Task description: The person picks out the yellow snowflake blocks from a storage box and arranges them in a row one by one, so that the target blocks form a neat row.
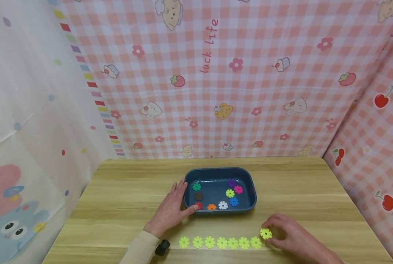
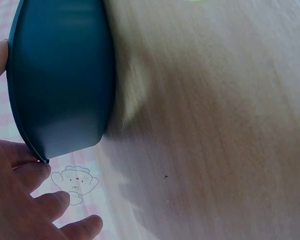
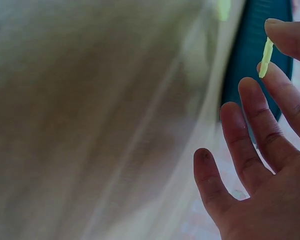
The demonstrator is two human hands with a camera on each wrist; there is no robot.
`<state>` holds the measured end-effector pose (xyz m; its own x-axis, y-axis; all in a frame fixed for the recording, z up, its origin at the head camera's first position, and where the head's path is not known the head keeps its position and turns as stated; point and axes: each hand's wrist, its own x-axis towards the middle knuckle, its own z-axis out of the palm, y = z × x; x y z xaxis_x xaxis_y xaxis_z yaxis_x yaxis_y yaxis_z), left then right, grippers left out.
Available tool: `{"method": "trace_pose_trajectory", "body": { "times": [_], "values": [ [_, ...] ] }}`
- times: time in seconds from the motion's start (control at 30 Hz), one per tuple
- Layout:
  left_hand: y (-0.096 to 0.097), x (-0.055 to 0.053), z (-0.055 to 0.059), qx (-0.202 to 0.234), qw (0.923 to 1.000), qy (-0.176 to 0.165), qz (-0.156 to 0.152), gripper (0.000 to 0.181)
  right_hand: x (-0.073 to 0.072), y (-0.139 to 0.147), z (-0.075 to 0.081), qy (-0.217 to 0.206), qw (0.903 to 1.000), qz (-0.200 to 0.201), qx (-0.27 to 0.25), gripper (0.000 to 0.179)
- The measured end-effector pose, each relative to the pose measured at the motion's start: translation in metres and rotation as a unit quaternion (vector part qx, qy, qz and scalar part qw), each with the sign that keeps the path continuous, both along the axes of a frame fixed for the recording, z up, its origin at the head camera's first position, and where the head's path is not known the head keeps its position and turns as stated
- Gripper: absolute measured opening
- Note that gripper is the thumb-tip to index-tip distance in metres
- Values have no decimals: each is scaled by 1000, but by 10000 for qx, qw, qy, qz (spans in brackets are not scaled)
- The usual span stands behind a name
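My right hand [image 1: 290, 234] pinches a yellow-green notched plastic disc [image 1: 266, 233] between thumb and index finger, just above the table. In the right wrist view the disc [image 3: 266, 57] shows edge-on, with the other fingers spread. Left of it, a row of several matching notched discs [image 1: 222, 242] lies flat along the table. My left hand [image 1: 171, 209] holds the near left corner of a dark blue tray [image 1: 253, 196], thumb over the front rim and fingers along its left side. In the left wrist view, fingertips touch the tray wall's [image 2: 65, 75] rim.
Inside the tray lie several loose notched discs, among them a green disc [image 1: 196, 187], a white disc [image 1: 223, 205], a blue disc [image 1: 234, 201] and a pink disc [image 1: 238, 189]. The wooden table [image 1: 130, 190] meets a checked curtain [image 1: 196, 139] behind.
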<state>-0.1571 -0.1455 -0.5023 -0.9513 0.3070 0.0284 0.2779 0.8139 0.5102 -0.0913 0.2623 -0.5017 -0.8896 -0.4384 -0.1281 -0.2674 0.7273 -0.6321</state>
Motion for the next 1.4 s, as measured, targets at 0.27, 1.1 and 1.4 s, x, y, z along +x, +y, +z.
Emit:
{"method": "trace_pose_trajectory", "body": {
  "times": [0.27, 1.1, 1.4],
  "values": [
    [-1, -1, 0, -23, 10000, -48, 41, 94, 0, 6, -12, -262, 9991, 307, -121, 21],
    [0, -1, 0, 7, 10000, 5, 39, 95, -5, 7, 6, 418, 9979, 150, -480, 19],
    [1, 1, -2, 107, 9999, -62, 58, 96, -26, -19, 27, 2312, 9655, -476, -1103, 15]
  ]
}}
